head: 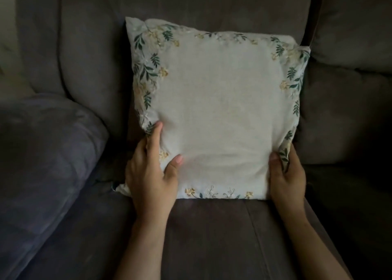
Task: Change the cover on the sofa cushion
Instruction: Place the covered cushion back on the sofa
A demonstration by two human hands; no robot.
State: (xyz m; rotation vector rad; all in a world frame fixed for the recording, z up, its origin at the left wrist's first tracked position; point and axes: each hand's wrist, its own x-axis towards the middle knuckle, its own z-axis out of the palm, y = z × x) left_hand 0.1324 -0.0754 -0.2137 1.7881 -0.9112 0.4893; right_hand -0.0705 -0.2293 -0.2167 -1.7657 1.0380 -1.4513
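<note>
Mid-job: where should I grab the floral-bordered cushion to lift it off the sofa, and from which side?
Take the cushion by its two lower side edges, coming from the front, one hand per side. It leans on the backrest with its bottom edge on the seat, so those edges are free. The left hand and right hand grip there, thumbs in front.

Bare sofa seat (pixel 212 237) stretches in front of the cushion (pixel 216 114), open between and beside both forearms (pixel 144 237). The cushion leans on the backrest (pixel 191 3), closing the way behind it. A rounded armrest (pixel 42 152) crowds the left, near the left hand (pixel 148 173) gripping the cushion's corner. Right of the right hand (pixel 286 180), the seat lies open.
</note>
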